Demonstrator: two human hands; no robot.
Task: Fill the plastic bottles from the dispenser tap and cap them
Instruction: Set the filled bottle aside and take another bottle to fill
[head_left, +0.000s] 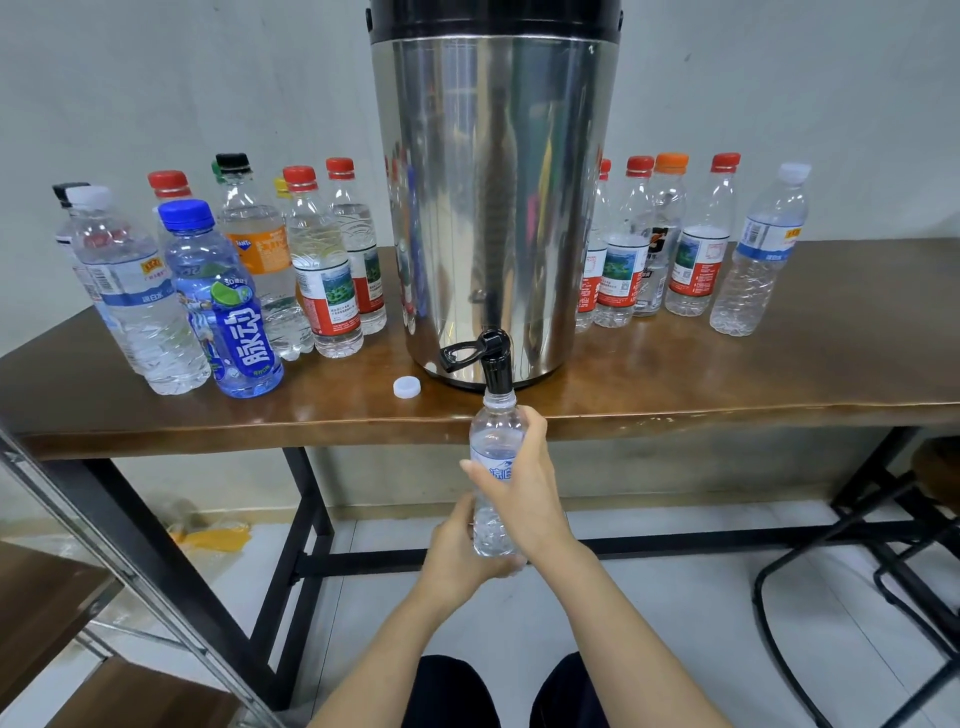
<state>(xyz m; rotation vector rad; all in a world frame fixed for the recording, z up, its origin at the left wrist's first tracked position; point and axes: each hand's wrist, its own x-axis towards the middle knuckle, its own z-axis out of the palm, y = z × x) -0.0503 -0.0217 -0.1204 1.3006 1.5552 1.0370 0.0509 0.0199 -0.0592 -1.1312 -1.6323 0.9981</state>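
A clear plastic bottle (492, 441) with a blue and white label hangs upright just in front of the table edge, its open mouth right under the black tap (493, 364) of the steel dispenser (493, 208). My right hand (524, 488) grips the bottle's middle from the right. My left hand (462, 556) holds its bottom from the left and below. The bottle's lower part looks filled with water. A loose white cap (407, 387) lies on the table left of the tap.
Capped bottles stand in a group at the left (223, 291) and another at the right (691, 244) of the dispenser on the brown table (779, 364). Black table legs and a stool frame (883, 545) are below. A shelf (52, 597) stands at the lower left.
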